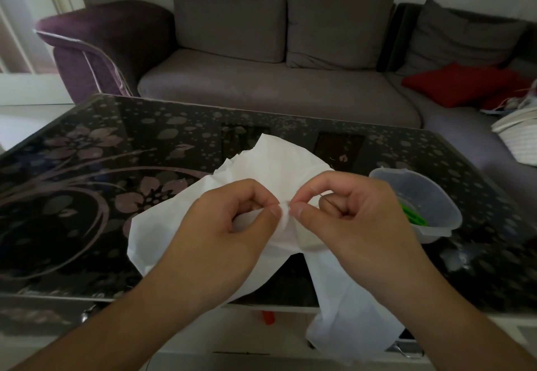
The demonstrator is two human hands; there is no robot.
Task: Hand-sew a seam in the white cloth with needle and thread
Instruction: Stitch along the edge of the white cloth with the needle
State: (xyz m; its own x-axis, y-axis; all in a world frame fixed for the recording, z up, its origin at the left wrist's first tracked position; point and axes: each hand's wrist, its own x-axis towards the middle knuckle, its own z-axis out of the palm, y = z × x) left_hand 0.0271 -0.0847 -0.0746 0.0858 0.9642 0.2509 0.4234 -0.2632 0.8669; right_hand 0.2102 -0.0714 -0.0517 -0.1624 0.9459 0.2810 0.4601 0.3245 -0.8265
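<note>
Left hand and right hand each pinch a fold of the white cloth above the floral glass table, a clear plastic tub at 3 o'clock; no legible writing.

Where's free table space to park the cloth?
Free: the table left of the cloth, and the far strip along the sofa. Crowded: the right side, where the tub sits close beside the right hand. The left hand also pinches the cloth.
</note>
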